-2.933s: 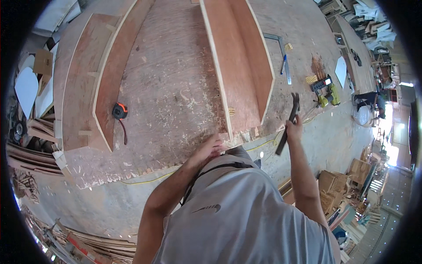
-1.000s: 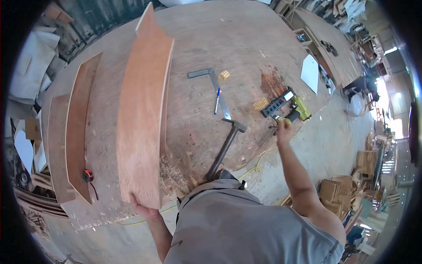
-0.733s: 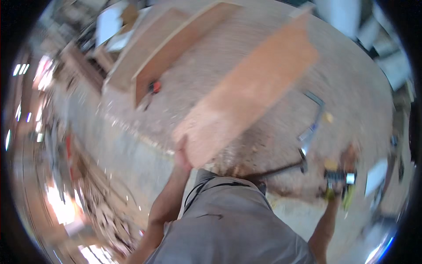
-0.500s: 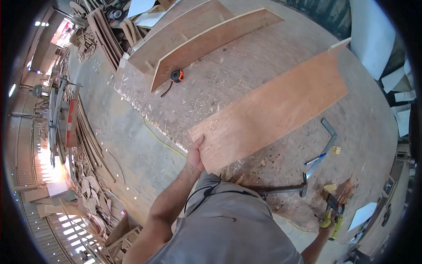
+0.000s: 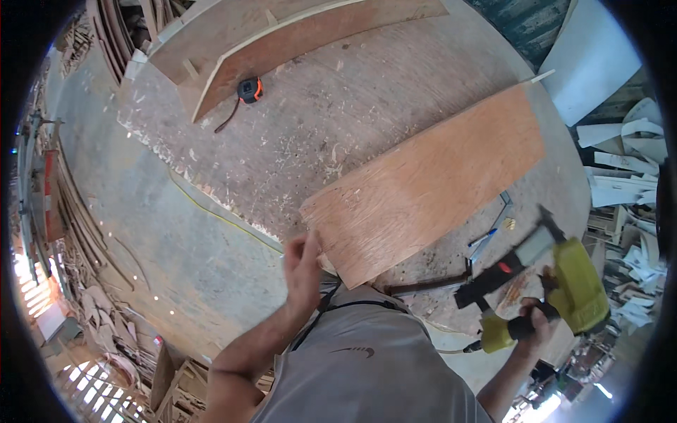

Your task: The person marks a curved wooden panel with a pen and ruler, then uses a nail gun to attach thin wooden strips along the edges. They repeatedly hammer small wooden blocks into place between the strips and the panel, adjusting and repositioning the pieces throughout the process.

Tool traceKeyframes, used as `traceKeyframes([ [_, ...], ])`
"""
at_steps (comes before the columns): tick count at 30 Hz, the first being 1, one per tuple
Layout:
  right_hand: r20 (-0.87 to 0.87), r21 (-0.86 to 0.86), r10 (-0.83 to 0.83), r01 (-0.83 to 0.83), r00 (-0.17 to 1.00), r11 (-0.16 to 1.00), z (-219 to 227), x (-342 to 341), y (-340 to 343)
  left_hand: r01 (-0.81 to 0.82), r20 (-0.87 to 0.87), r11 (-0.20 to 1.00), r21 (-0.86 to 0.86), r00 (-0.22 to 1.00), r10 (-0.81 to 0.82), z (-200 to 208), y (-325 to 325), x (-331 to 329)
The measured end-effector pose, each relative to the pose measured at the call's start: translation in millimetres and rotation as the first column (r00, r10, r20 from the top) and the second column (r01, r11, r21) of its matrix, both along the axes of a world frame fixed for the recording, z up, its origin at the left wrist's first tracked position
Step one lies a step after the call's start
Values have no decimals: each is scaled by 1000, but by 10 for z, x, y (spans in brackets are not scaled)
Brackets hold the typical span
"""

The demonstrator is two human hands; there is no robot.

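Note:
A long plywood panel (image 5: 430, 183) lies slantwise across the worktable, its near left end close to my body. A thin strip (image 5: 542, 76) sticks out at its far right corner. Beside the near left end is my left hand (image 5: 302, 271), its fingers bent and smeared by motion; whether they touch the edge is unclear. Off to the right, my right hand (image 5: 537, 326) is wrapped around the dark grip of a yellow-green nail gun (image 5: 578, 285). The nail gun is raised, its long dark magazine slanting above the table's near right part.
A curved plywood frame (image 5: 296, 53) stands at the back left, with a tape measure (image 5: 249, 90) before it. Near the panel's right edge lie a metal square (image 5: 486, 243), a blue pen (image 5: 483, 237) and a hammer (image 5: 430, 286). A yellow cord (image 5: 218, 216) runs along the floor.
My right hand has lifted the nail gun from the lower right and brought it up and inward. My left thumb has come off the panel's face. The view has shifted.

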State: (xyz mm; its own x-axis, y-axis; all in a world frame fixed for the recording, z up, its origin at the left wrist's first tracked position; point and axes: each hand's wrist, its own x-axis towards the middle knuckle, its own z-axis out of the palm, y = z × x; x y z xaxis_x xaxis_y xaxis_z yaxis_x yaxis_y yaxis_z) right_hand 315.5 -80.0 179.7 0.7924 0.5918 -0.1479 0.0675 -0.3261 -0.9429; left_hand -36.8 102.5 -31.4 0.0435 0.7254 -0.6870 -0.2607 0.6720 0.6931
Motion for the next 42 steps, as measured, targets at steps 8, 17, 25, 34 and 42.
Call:
traceKeyframes([
  [8, -296, -490, 551, -619, 780, 614, 150, -1105, 1351, 306, 437, 834, 459, 739, -512, 603, 167, 333],
  [17, -121, -727, 848, -628, 515, 277, 15, -1351, 1465, 257, 739, 919, 299, 547, -394, 337, 234, 390],
  [25, -306, -859, 758, -510, 576, 40, 80, -1459, 1491, 327, 605, 881, 343, 641, -473, 385, 296, 357],
  [34, -184, -776, 808, -587, 560, 230, 52, -1487, 1549, 276, 640, 901, 335, 635, -432, 372, 290, 351],
  [42, -216, -768, 777, -594, 592, 240, 95, -1495, 1644, 254, 708, 926, 280, 596, -378, 355, 292, 364],
])
